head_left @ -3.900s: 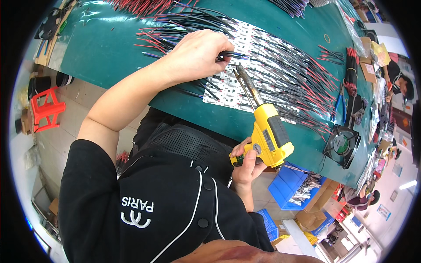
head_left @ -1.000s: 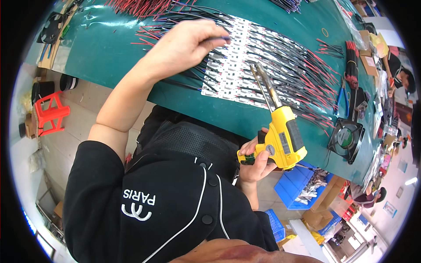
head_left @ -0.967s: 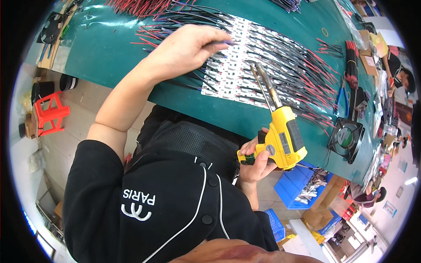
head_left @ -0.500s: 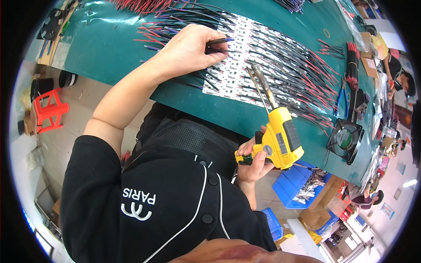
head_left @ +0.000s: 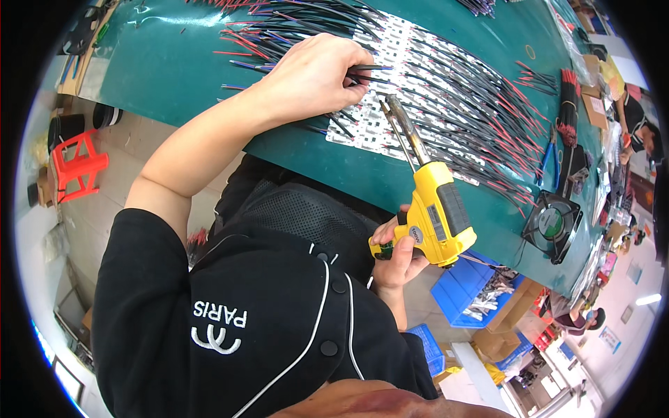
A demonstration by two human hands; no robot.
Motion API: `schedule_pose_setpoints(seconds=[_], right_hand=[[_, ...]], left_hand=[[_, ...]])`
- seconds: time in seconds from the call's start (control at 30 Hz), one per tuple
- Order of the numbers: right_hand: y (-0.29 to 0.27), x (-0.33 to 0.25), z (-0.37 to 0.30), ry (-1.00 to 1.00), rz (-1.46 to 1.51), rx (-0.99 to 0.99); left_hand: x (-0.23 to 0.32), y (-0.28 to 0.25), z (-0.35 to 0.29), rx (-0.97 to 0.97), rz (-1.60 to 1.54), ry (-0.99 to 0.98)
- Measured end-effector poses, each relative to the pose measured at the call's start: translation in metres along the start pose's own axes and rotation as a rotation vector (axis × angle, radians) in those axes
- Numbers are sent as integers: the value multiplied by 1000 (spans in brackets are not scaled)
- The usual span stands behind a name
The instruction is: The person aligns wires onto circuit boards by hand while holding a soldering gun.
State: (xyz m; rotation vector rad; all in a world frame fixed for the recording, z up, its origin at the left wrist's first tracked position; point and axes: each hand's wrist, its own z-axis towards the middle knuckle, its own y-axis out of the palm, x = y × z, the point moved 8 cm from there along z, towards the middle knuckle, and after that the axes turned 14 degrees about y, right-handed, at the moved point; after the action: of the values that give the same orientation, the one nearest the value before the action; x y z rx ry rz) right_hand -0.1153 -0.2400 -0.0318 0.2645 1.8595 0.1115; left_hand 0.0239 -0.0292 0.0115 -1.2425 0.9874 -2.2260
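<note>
My left hand [head_left: 312, 75] is closed in a pinch on a black wire [head_left: 376, 67], whose end sticks out over a panel of small white circuit boards [head_left: 390, 49]. Rows of black wires with red ends fan out from both sides of the panel. My right hand [head_left: 398, 261] grips the handle of a yellow soldering gun [head_left: 433, 212]. The gun's metal tip and the thin tube beside it point at the near part of the panel, just below my left fingers. Whether the tip touches a board I cannot tell.
Everything lies on a green table mat [head_left: 174, 90]. To the right are a small black fan [head_left: 552, 226], blue-handled pliers [head_left: 550, 160] and a bundle of red and black wires [head_left: 568, 108]. A blue bin [head_left: 453, 292] stands below the table edge, a red stool [head_left: 78, 166] at left.
The soldering gun has shifted slightly left and up along the panel. My left hand has moved a little right with the wire. The whole view has also shifted slightly.
</note>
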Motion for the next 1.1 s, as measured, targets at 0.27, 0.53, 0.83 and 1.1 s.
schedule_pose_setpoints(seconds=[0.27, 0.53, 0.83, 1.1], right_hand=[[8, -5, -1, -46, -22, -92], [11, -3, 0, -16, -84, -95], [14, -7, -2, -54, -130, -93], [11, -8, -1, -12, -102, -49]], left_hand=[[-2, 2, 1, -16, 39, -25], [-1, 4, 1, -37, 42, -45], [0, 4, 2, -30, 51, -43], [0, 3, 2, -7, 44, -18]])
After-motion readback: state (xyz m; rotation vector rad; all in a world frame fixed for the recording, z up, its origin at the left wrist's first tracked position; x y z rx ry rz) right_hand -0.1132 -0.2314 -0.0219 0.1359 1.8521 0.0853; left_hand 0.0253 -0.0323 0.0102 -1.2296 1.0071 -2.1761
